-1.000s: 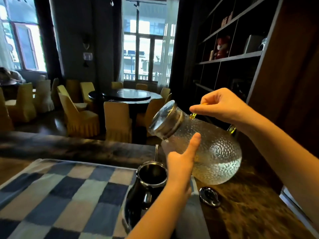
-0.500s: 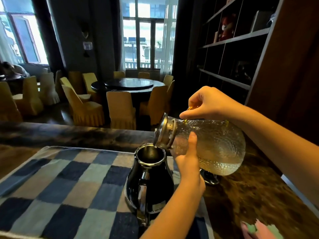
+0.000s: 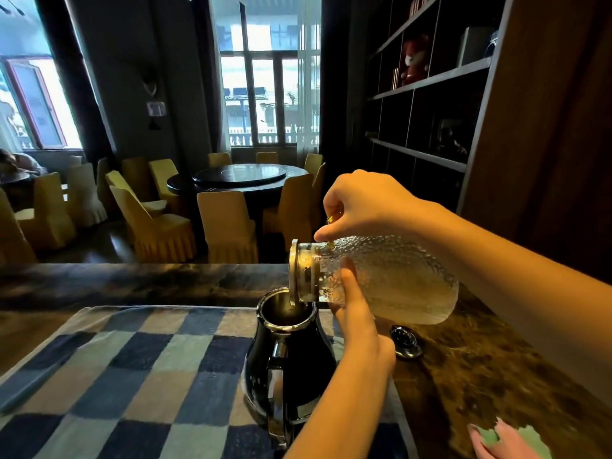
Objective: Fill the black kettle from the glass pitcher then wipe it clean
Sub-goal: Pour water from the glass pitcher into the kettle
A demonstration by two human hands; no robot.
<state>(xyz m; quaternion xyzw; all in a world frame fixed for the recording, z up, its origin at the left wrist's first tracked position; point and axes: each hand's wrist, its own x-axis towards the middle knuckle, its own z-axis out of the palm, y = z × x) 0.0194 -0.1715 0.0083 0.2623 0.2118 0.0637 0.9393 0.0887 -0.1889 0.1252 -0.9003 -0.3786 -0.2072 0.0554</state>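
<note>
Glass pitcher (image 3: 397, 279) is tipped near horizontal, mouth over the open black kettle (image 3: 298, 369) on the checked cloth (image 3: 132, 376) covering the counter (image 3: 480, 376). Right hand (image 3: 367, 207) fingers curl round the handle, hiding it. Left hand (image 3: 364, 332) presses one straight finger to the glass; the others are hidden. Kettle fill level unreadable.

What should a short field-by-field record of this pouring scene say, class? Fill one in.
Glass pitcher: tipped sideways, metal-capped mouth over the kettle's opening
Black kettle: upright, lid off, standing on the checked cloth
Right hand: grips the pitcher's handle from above
Left hand: one straight digit pressed on the glass near the neck
Kettle lid: on the counter, right of the kettle
Water stream: cannot tell
</note>
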